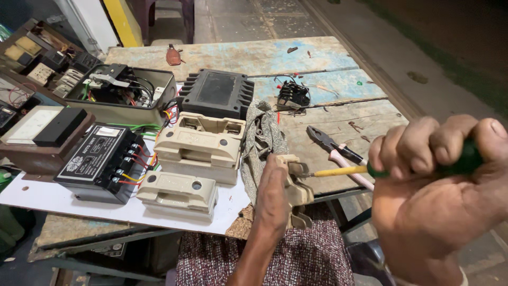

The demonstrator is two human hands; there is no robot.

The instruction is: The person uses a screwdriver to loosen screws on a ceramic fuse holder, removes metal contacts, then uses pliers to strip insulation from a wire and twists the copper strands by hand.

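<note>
My left hand point(272, 193) grips a beige porcelain fuse carrier point(297, 191) at the table's front edge, above my lap. Close to the camera, my right hand point(439, 180) is closed around the green handle of a screwdriver point(338, 171). Its yellow shaft points left, and the tip meets the top of the fuse carrier. Part of the carrier is hidden behind my left hand.
Beige fuse bases point(200, 145) and a black control unit point(103, 159) sit on a white board point(63, 204). Behind them are an open switch box point(124, 92), a black finned cover point(217, 92), a small relay point(292, 96), pink-handled pliers point(338, 153) and a grey rag point(260, 140) on the worn wooden table point(317, 53).
</note>
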